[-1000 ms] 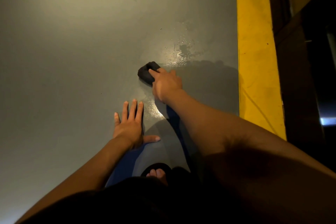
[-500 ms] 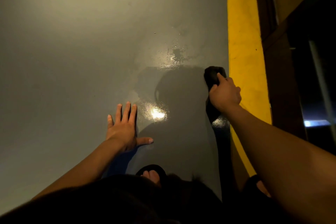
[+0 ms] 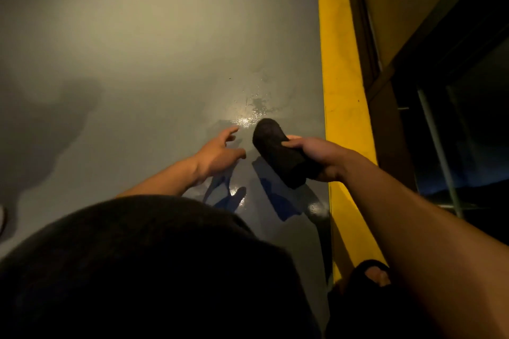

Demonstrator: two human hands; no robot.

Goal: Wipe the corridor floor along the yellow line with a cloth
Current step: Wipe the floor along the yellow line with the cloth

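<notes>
The right hand (image 3: pixel 316 158) curls its fingers round the near end of a dark, rolled-up cloth (image 3: pixel 278 155) and holds it lifted off the grey, glossy corridor floor (image 3: pixel 154 69), just left of the broad yellow painted line (image 3: pixel 344 107). The roll's long axis runs from the grip diagonally away and leftward, its free end pointing at the wet, shining patch (image 3: pixel 254 107) ahead. The left hand (image 3: pixel 217 155), fingers spread and holding nothing, hovers just left of the cloth. The cloth likely needs lowering forward onto that patch, which lies beside the line.
</notes>
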